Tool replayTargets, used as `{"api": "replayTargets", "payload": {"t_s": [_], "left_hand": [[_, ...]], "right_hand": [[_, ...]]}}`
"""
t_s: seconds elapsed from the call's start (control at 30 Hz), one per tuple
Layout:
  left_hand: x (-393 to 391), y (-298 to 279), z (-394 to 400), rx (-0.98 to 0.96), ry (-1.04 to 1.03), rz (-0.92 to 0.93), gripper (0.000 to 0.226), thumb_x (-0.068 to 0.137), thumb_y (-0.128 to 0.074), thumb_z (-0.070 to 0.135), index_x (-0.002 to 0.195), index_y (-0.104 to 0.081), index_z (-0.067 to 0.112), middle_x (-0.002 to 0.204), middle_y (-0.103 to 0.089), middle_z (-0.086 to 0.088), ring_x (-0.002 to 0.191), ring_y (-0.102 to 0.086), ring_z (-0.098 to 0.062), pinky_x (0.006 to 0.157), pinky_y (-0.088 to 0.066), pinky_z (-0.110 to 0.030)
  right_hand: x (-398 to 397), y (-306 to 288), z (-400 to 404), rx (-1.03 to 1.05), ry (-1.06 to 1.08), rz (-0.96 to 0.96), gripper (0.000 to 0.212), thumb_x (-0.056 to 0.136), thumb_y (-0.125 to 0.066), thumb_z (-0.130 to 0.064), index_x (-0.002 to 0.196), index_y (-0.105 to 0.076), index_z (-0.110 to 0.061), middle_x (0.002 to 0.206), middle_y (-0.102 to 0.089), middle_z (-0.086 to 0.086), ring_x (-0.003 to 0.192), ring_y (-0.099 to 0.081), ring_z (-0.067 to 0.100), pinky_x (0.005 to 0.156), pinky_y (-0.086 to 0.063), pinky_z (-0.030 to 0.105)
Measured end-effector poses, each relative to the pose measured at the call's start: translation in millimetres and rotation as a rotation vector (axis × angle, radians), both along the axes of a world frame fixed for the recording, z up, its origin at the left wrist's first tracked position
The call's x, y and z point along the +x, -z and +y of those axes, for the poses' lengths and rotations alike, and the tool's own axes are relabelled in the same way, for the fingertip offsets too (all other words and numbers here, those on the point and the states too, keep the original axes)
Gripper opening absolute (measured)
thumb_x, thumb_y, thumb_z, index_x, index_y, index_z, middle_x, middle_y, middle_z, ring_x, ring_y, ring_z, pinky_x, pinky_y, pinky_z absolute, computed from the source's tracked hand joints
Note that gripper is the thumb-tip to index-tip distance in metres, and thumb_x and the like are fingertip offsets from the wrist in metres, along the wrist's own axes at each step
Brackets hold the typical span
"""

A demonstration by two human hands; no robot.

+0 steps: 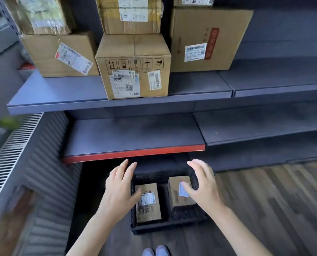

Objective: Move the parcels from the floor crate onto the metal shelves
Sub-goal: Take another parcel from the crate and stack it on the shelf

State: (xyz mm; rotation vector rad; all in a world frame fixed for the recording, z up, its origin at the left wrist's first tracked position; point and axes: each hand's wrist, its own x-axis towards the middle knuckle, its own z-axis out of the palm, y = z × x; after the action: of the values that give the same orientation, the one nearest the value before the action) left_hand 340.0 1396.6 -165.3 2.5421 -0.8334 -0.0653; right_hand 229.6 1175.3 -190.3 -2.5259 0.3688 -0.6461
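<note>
The person stands over a black crate (169, 228) on the wooden floor (274, 200), just in front of the metal shelves (98, 105). Both arms reach down toward it. The left hand (119, 189) hovers above the crate's left edge with its fingers (131, 169) spread and relaxed, gripping nothing. The right hand (203, 183) hangs over the crate's right side, its fingers (196, 166) likewise loose and apart, empty; the thumb lies in front of a parcel label, but whether it touches is unclear.

Two small brown parcels lie side by side inside the crate. The left parcel (148, 206) carries a white label and some dark print; the right parcel (180, 193) has a pale bluish label and sits just beside it, a little farther back.

The lowest shelf (133, 137), with its red front edge, runs just above the far end of the crate. The shelf above it holds several large cardboard boxes: one with handling symbols (133, 67) at the front, a box with a slanted label (61, 54) to its left, and a tall box with a red stripe (207, 39) to its right, with more boxes stacked on top. A white radiator grille (11, 154) runs along the left wall. The tips of blue shoes (156, 252) show at the bottom edge.
</note>
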Motion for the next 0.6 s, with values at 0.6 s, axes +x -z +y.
{"api": "replayTargets", "payload": {"t_s": [0.6], "left_hand": [[-16.3, 55.6, -21.1, 0.28, 0.097, 0.042, 0.065, 0.06, -0.082, 0.013, 0.118, -0.059, -0.003, 0.122, -0.059, -0.025, 0.109, -0.056, -0.046, 0.085, -0.046, -0.057]], "right_hand": [[-23.4, 63.4, -18.7, -0.174, -0.066, 0.407, 0.057, 0.058, -0.082, -0.006, 0.112, -0.063, 0.001, 0.119, -0.057, 0.026, 0.113, -0.053, 0.046, 0.096, -0.04, 0.06]]}}
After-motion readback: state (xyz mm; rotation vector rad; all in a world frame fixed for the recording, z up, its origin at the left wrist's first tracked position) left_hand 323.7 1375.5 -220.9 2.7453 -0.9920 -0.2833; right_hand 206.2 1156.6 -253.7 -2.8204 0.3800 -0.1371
